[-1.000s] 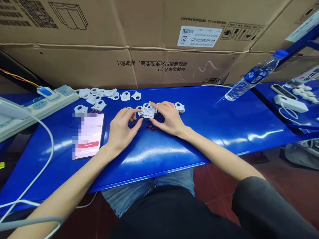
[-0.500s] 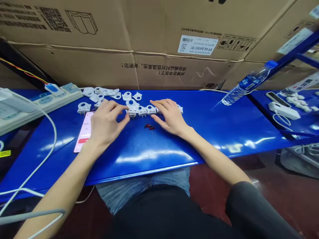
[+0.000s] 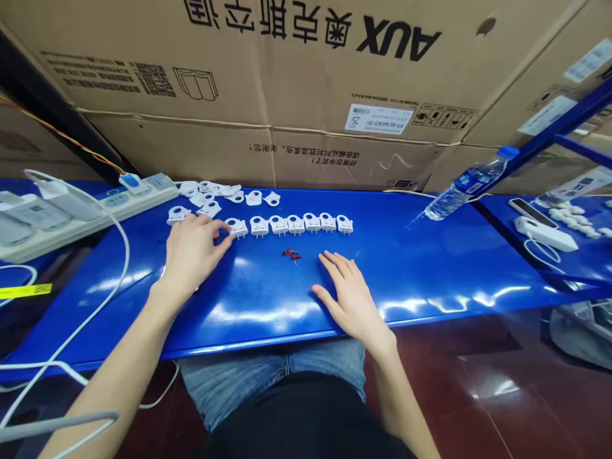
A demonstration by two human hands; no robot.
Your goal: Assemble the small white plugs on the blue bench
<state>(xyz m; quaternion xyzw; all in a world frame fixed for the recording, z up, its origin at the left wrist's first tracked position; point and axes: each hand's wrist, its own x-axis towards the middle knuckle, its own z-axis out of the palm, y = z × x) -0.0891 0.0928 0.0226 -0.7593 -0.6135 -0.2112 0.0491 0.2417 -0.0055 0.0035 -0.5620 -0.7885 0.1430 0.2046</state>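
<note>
My left hand has its thumb and index finger closed at the left edge of a white two-pin plug with a ring-shaped top. This plug is at the left end of a row of similar plugs, their pins pointing toward me. My right hand lies low over the blue tabletop with fingers stretched out, holding nothing, in front of the row's right end. Small red and black parts lie between the hands. A loose group of white ring-topped pieces sits behind, at the back left. The phone is mostly hidden beneath my left hand.
A power strip with plugs and white cables occupies the left side. Large cardboard boxes stand along the back. At the right, a water bottle leans by a blue rack post; a white adapter lies beyond.
My right hand has drawn back from the row toward me. My left hand stays near the row's left end. The plugs now show in a spaced line, and the head view has shifted upward.
</note>
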